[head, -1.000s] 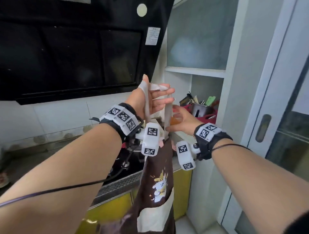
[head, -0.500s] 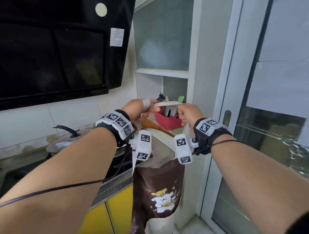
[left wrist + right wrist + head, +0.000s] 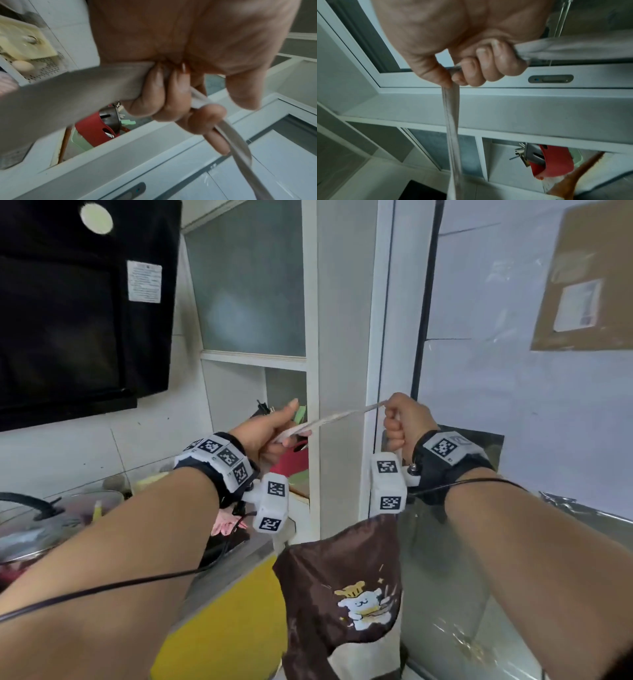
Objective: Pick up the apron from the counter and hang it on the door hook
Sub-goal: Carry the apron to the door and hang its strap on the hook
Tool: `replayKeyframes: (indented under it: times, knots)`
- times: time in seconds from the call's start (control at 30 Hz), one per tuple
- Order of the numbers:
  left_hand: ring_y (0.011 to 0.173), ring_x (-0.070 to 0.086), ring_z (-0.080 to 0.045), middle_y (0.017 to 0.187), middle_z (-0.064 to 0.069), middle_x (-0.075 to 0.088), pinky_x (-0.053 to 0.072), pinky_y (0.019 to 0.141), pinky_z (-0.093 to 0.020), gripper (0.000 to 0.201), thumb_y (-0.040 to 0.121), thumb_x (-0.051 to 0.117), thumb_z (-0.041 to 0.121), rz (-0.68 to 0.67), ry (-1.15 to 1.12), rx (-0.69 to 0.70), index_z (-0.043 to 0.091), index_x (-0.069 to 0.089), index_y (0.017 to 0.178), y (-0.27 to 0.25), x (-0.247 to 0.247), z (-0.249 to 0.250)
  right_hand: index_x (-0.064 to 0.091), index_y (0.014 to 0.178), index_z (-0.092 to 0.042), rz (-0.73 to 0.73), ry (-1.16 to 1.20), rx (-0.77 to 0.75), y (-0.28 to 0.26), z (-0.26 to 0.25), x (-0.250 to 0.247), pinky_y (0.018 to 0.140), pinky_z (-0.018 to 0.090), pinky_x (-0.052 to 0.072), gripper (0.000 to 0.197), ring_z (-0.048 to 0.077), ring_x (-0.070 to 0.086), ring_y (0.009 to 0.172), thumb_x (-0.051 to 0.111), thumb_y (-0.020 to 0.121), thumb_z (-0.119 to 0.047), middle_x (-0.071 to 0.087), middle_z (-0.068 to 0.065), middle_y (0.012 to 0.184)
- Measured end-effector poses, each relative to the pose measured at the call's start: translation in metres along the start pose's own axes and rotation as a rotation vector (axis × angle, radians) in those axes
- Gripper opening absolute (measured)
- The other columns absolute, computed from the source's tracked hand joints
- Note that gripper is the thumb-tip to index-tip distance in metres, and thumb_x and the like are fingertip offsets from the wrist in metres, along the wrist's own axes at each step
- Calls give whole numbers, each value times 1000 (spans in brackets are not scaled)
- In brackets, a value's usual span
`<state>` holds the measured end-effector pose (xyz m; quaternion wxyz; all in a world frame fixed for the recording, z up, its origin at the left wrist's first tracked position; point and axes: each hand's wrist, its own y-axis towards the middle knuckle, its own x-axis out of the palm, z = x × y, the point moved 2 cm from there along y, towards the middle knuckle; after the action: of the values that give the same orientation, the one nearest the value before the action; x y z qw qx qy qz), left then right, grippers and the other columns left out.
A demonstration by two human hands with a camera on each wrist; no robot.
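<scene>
A dark brown apron [image 3: 342,580] with a cartoon print hangs in the air below my hands, in front of the counter's end. Its white neck strap [image 3: 329,418] is stretched between them. My left hand [image 3: 270,433] grips one end of the strap [image 3: 77,89] with curled fingers. My right hand [image 3: 400,422] holds the other end in a fist, and the strap [image 3: 452,121] runs down from it. The right hand is level with the white door frame [image 3: 380,337]. No hook shows in any view.
A black range hood [image 3: 68,313] hangs at upper left. A pot with a glass lid [image 3: 44,518] sits on the stove. A red utensil holder [image 3: 294,460] stands in the shelf niche behind my left hand. The glass door [image 3: 513,405] carries a cardboard sheet [image 3: 582,278].
My head and both hands have swung right toward the glass door. The hands moved apart and pulled the strap taut between them. The apron swung along under them.
</scene>
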<state>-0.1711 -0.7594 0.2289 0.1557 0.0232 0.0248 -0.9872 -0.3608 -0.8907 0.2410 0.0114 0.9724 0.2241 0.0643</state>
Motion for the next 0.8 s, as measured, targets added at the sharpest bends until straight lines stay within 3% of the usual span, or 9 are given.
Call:
replayKeyframes:
  times: [0.1,0.17,0.27,0.33,0.47,0.6,0.8]
  knots:
    - [38,26,-5,45,9,39,15,45,-20,26,66,69,43,-61,145,71,17,70,72,15,21,2,43,56,-19,45,19,-10,-7,-7,-24,43,19,14,21,10,18,40,57,71,-21,29,-4,46]
    - [44,36,-6,47,9,46,25,50,-20,22,63,72,37,-60,79,130,16,69,69,28,38,4,50,63,-17,87,-22,-15,-11,-13,-42,40,17,15,17,10,20,37,57,78,-19,32,-4,45]
    - [57,46,-9,57,8,54,38,64,-24,22,82,63,32,-93,-62,197,17,61,66,44,69,11,55,76,-18,158,-121,-65,-16,-19,-71,40,19,16,11,11,22,41,55,87,-21,35,-2,51]
    - [58,46,-10,63,7,51,43,66,-27,27,91,52,31,-133,-153,183,19,56,67,52,86,16,56,81,-18,185,-153,-113,-21,-20,-88,41,22,20,8,12,25,45,58,87,-22,38,-1,55]
    - [43,33,-7,47,10,41,32,49,-19,29,95,47,31,-230,-188,160,18,54,70,67,129,25,61,78,-17,299,-216,-208,-33,-27,-126,45,24,32,8,13,36,48,61,85,-13,46,2,60]
    - [38,27,-3,43,12,35,26,39,-15,17,89,58,18,-284,-129,203,17,54,73,82,176,34,62,81,-19,389,-223,-242,-36,-41,-166,48,25,36,16,14,42,49,61,81,-4,53,4,66]
    - [43,32,-4,58,6,38,32,43,-17,6,88,60,18,-245,-176,280,18,62,83,105,236,62,63,77,-24,425,-246,-288,-30,-66,-211,49,24,34,20,15,41,51,65,77,-5,51,6,70]
